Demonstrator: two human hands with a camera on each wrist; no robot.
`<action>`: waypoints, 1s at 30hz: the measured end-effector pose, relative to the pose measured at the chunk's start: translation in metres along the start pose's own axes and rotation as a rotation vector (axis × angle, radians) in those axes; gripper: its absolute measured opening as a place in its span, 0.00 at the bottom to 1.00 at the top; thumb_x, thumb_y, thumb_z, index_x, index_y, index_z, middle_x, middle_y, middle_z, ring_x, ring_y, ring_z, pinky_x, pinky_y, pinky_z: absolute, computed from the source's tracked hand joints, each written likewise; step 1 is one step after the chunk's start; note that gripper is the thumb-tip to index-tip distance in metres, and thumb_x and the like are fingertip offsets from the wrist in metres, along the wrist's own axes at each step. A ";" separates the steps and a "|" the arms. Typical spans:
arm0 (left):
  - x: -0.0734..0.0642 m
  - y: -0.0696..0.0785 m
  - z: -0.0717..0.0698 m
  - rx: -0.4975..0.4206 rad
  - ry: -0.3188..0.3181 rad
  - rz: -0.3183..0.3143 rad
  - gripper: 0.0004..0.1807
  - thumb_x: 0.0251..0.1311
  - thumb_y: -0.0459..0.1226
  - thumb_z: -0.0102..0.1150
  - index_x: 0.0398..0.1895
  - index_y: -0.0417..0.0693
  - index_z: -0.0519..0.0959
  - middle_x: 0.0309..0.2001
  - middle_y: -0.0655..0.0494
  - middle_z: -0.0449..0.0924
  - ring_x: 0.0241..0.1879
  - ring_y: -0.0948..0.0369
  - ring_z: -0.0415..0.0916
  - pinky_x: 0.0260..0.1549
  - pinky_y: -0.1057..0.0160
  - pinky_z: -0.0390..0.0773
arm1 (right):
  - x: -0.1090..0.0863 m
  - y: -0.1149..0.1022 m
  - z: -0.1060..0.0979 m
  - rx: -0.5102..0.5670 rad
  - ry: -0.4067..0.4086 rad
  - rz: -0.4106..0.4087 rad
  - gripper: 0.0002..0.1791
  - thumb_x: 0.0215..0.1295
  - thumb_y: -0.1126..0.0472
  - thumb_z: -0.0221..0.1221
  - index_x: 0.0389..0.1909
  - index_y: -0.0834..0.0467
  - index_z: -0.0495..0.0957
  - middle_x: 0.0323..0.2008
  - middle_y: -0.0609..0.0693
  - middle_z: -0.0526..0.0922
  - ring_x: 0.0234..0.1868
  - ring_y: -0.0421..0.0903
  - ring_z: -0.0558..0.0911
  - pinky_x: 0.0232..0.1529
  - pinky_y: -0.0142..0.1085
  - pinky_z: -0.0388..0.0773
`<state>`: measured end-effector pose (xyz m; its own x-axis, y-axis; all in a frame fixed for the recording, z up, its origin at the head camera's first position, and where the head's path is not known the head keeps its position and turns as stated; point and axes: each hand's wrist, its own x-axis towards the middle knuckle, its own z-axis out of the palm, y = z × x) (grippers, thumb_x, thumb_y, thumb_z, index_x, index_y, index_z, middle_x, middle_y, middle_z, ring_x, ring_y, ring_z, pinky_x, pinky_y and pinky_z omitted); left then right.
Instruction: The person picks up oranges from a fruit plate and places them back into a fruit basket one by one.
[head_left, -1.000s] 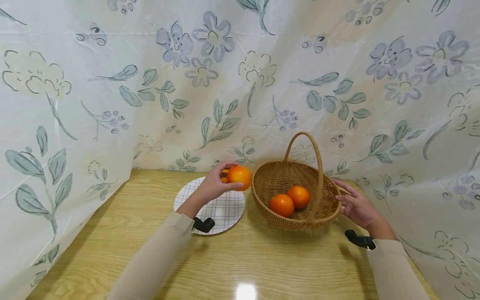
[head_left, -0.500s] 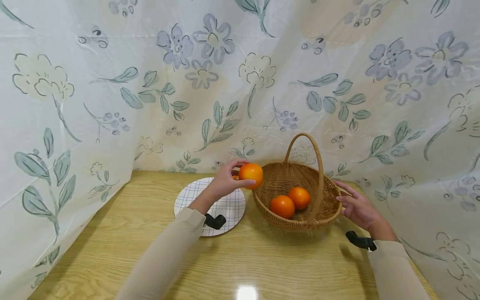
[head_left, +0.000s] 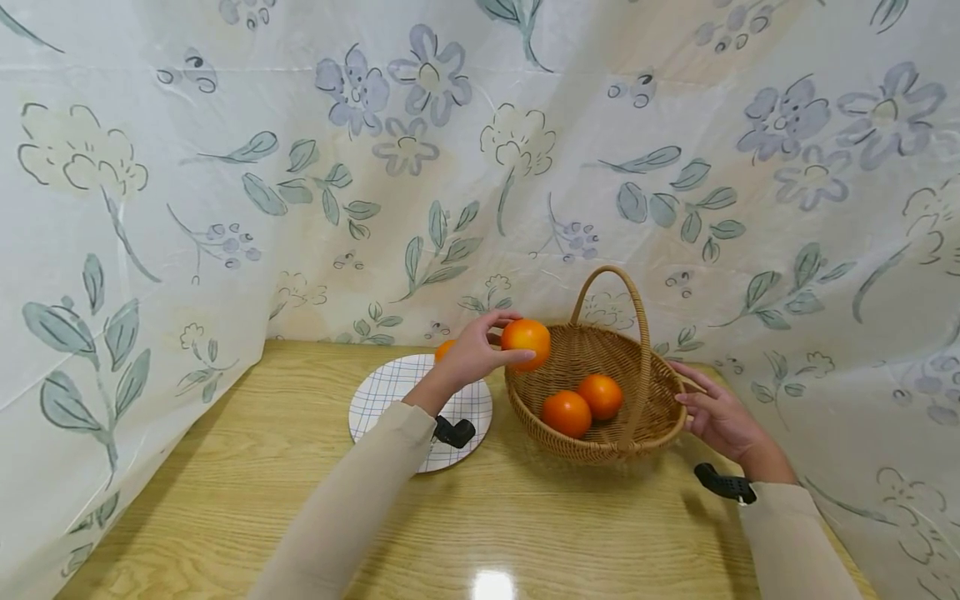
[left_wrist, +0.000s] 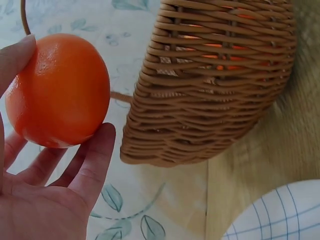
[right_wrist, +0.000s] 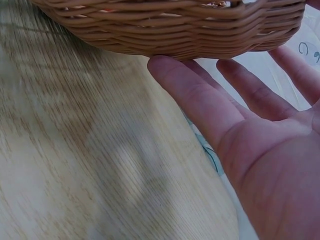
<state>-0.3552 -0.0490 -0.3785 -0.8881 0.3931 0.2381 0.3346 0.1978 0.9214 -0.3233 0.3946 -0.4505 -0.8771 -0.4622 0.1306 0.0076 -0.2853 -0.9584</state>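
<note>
My left hand [head_left: 474, 357] holds an orange [head_left: 526, 344] between thumb and fingers, over the left rim of a wicker basket [head_left: 577, 450]. In the left wrist view the held orange [left_wrist: 60, 90] is round and glossy, with the basket's woven side [left_wrist: 200, 100] to its right. Two more oranges [head_left: 566, 414] lie inside the basket. At the basket's right rim is my right hand [head_left: 720, 421]; in the right wrist view its fairly straight fingers [right_wrist: 195, 95] touch the woven side. Another orange [head_left: 444, 350] shows on a plate behind my left hand, partly hidden.
The round white plate [head_left: 382, 400] with blue grid lines stands left of the basket on a wooden table [head_left: 570, 533]. A tall arched handle [head_left: 633, 308] spans the basket. A floral curtain [head_left: 420, 250] hangs behind the table and along both sides.
My left hand has carried the orange from above the plate rightward to the basket's left rim. The orange left on the plate shows more clearly now. My right hand stays at the basket.
</note>
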 end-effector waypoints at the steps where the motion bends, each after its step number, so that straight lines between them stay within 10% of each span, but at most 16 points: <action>1: 0.001 0.001 0.001 0.001 0.000 -0.001 0.33 0.55 0.48 0.76 0.65 0.61 0.74 0.61 0.56 0.76 0.54 0.52 0.78 0.45 0.57 0.83 | 0.000 0.000 0.000 0.000 -0.002 0.000 0.35 0.78 0.76 0.37 0.82 0.54 0.47 0.62 0.49 0.78 0.56 0.46 0.85 0.50 0.43 0.87; 30: 0.044 0.014 0.036 0.044 0.026 -0.087 0.34 0.54 0.54 0.76 0.63 0.59 0.76 0.58 0.52 0.76 0.52 0.54 0.77 0.46 0.59 0.84 | 0.001 0.000 -0.002 0.000 -0.005 -0.003 0.33 0.78 0.76 0.37 0.80 0.54 0.53 0.61 0.50 0.78 0.55 0.47 0.85 0.50 0.43 0.87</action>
<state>-0.3780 0.0033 -0.3663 -0.9222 0.3494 0.1660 0.2686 0.2694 0.9248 -0.3249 0.3954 -0.4511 -0.8746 -0.4657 0.1353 0.0045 -0.2867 -0.9580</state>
